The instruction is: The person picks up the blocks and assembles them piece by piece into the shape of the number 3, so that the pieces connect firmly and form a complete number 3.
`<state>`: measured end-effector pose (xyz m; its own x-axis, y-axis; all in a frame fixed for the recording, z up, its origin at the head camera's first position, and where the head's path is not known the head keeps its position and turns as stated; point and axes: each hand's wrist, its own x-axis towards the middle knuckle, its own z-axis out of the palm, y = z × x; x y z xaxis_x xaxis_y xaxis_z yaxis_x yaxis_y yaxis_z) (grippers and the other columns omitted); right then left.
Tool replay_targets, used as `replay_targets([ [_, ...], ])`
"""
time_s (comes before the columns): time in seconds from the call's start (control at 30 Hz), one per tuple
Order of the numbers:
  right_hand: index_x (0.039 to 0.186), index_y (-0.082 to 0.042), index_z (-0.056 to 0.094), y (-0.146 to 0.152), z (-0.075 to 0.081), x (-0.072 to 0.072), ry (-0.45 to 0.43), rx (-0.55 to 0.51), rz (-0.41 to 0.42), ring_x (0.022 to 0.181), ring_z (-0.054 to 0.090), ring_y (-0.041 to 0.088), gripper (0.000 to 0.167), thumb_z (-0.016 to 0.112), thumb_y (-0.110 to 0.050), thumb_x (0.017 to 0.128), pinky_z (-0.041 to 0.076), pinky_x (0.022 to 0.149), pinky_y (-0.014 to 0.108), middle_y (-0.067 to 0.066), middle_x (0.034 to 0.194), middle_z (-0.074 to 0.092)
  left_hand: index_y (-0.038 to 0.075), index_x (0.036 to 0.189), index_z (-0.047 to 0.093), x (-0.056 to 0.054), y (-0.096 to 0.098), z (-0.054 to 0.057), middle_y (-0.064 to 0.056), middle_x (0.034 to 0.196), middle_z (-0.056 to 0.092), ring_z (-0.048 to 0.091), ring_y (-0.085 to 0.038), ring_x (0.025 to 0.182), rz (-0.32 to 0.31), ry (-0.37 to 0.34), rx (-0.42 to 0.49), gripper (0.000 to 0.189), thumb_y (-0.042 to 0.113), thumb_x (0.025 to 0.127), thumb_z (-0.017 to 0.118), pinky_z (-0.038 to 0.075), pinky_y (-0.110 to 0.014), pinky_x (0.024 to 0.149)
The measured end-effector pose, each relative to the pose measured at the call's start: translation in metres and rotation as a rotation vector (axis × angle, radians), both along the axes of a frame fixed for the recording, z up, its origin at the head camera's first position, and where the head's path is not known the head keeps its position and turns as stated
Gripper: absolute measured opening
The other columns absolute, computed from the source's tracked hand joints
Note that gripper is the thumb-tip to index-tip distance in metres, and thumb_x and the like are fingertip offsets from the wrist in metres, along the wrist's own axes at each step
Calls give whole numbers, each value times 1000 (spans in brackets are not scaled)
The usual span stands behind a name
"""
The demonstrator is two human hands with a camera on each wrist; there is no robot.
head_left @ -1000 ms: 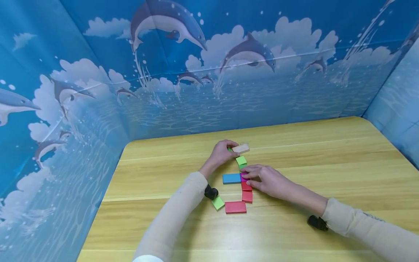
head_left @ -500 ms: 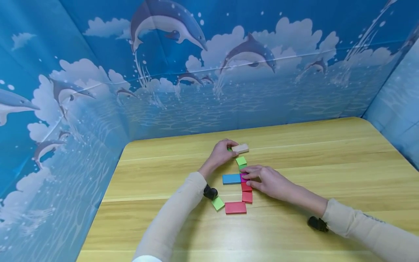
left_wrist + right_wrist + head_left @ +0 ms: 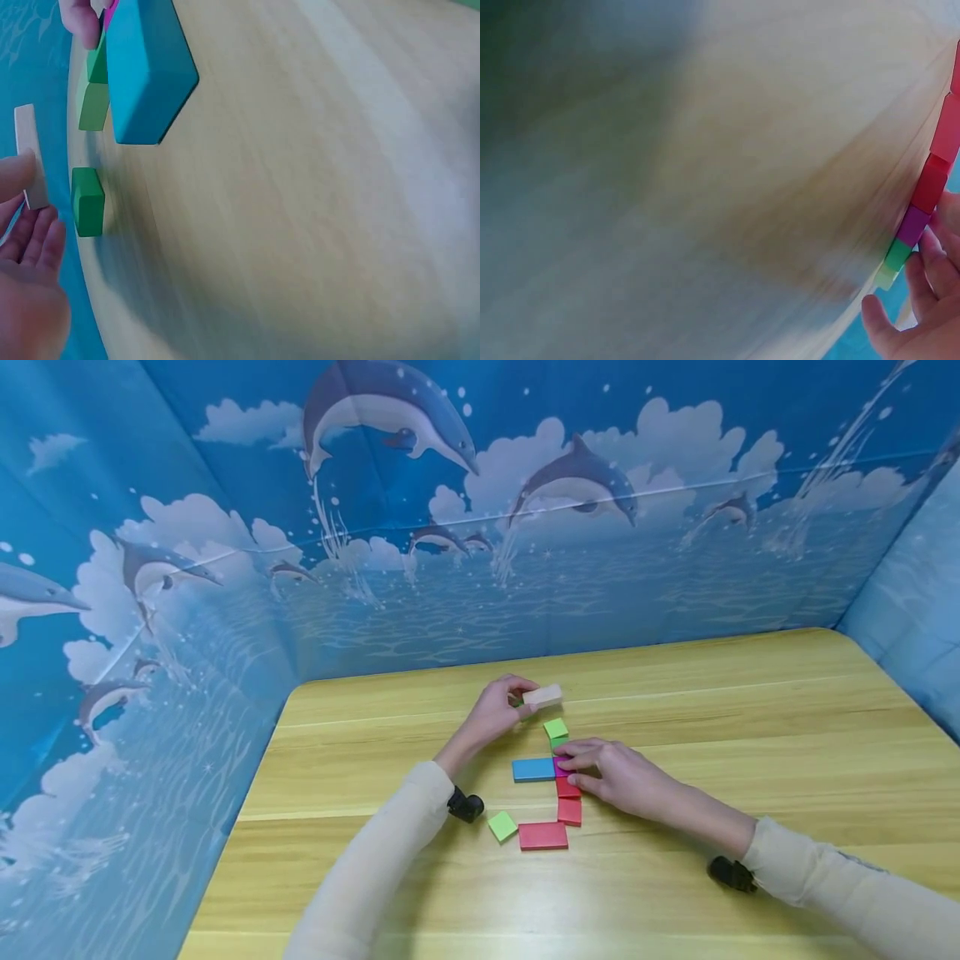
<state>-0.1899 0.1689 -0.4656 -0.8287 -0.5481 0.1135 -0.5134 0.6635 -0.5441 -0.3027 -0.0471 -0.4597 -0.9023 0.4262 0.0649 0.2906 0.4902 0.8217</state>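
Note:
In the head view my left hand pinches a pale wooden block between thumb and fingers. The left wrist view shows that block tilted in the grip, with a dark green block on the table beside the hand. My right hand rests against a row of blocks, its fingertips at the magenta block and its thumb by a red block. A blue block adjoins the magenta one on the left. Beyond them lie a green block and a light green block.
Nearer me lie another red block, a long red block and a light green block set at an angle. The wooden table ends at a blue dolphin-print curtain along its back.
My left hand has shifted slightly left and back with the pale block. My right hand stays at the row, and the other blocks keep their arrangement.

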Motion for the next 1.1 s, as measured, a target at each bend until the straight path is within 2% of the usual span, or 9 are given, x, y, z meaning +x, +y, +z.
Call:
replay_targets([
  [0.13, 126, -10, 68, 1, 0, 0, 15, 3, -1, 131, 48, 30, 36, 72, -17, 91, 40, 102, 52, 3, 136, 59, 7, 119, 68, 5, -5, 4, -1, 107, 60, 55, -16, 94, -32, 17, -8, 28, 9, 91, 70, 49, -26, 83],
  [0.27, 126, -11, 69, 2, 1, 0, 16, 6, -2, 131, 48, 31, 35, 72, -17, 91, 40, 103, 52, 3, 136, 58, 5, 118, 68, 11, -14, 6, -2, 108, 61, 55, -17, 95, -34, 8, -4, 28, 7, 90, 70, 49, -26, 84],
  [0.6, 126, -10, 68, 2, 1, -1, 10, 21, -11, 131, 47, 32, 36, 73, -17, 91, 40, 103, 53, 5, 136, 58, 6, 116, 69, 16, -36, -4, -3, 108, 61, 57, -17, 93, -44, -47, -3, 29, 4, 87, 73, 50, -28, 83],
  [0.77, 126, -11, 68, 1, 0, -2, 5, 21, -12, 131, 47, 32, 37, 73, -17, 90, 40, 102, 53, 4, 137, 58, 6, 116, 69, 19, -41, -6, -2, 105, 60, 57, -17, 92, -61, -58, -43, 29, 5, 87, 73, 50, -28, 79],
  [1.1, 127, -12, 68, -1, -1, -2, -8, 14, -15, 132, 47, 30, 38, 74, -18, 90, 41, 102, 52, 2, 137, 58, 6, 116, 70, 16, -44, -13, -1, 103, 61, 56, -15, 91, -72, -16, -107, 30, 6, 86, 74, 49, -26, 81],
])
